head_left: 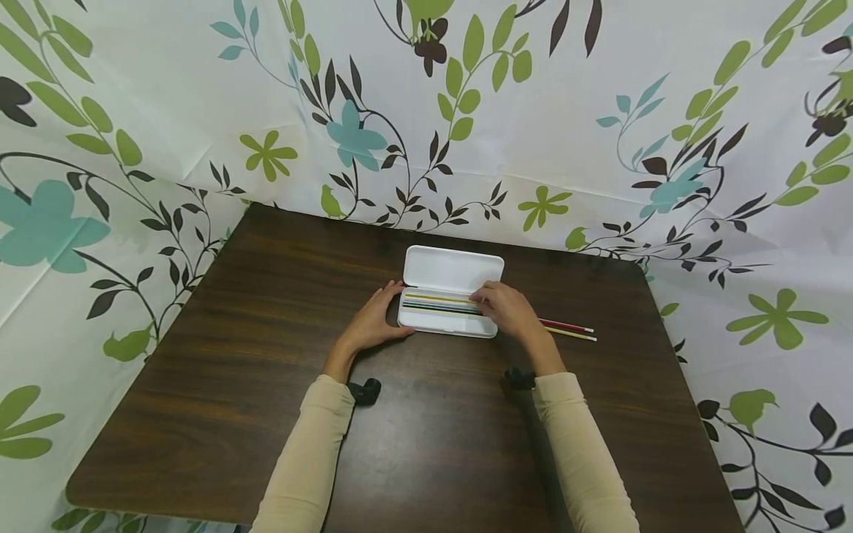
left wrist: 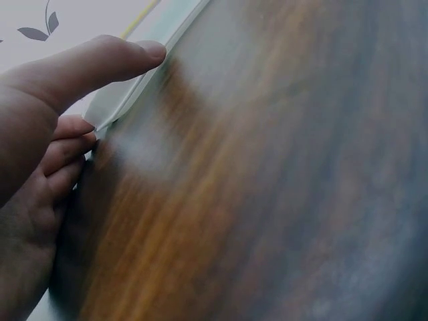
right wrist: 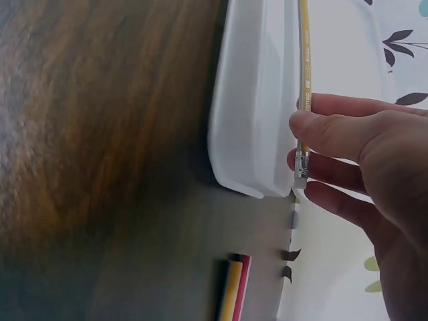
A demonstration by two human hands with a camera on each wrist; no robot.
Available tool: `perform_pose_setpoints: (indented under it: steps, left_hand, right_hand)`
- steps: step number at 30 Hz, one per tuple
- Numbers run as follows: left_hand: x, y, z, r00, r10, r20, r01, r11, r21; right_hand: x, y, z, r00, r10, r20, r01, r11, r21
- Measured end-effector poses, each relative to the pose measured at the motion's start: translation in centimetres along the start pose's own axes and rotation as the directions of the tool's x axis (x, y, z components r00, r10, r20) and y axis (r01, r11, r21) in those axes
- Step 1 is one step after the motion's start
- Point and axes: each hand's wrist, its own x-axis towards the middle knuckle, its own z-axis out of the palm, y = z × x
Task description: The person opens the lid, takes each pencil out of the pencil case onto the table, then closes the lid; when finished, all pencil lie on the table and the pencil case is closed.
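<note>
A white pencil case lies open on the table, its lid tipped back at the far side. My left hand holds the case's left end, thumb along the front edge and fingers at the left side. Between thumb and fingers of my right hand is a yellow pencil, pinched near its eraser end above the case's right part. Several other pencils, a green one among them, lie lengthwise in the case. The right fingers cover part of the case in the head view.
To the right of the case, a red pencil and another yellow pencil lie side by side on the dark wooden table. A leaf-patterned cloth hangs behind the table's far edge.
</note>
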Motion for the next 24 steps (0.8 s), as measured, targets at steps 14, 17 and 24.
perform_pose_setpoints:
  steps: [14,17,24]
  left_hand:
    - [0.0,0.0,0.1,1.000,0.010,-0.001,-0.010,1.000,0.008]
    - [-0.1,0.0,0.0,1.000,0.016,-0.003,-0.016,1.000,0.006]
    - [-0.1,-0.1,0.1,1.000,0.024,-0.008,-0.024,1.000,0.005]
  right_hand:
    - [-1.9,1.5,-0.9,0.995,-0.009,-0.096,0.005,0.999,-0.040]
    - [-2.5,2.0,-1.1,0.994,-0.009,-0.109,0.005,0.999,-0.039]
    - [-3.9,3.3,-1.9,0.992,0.006,-0.125,-0.013,0.998,-0.059]
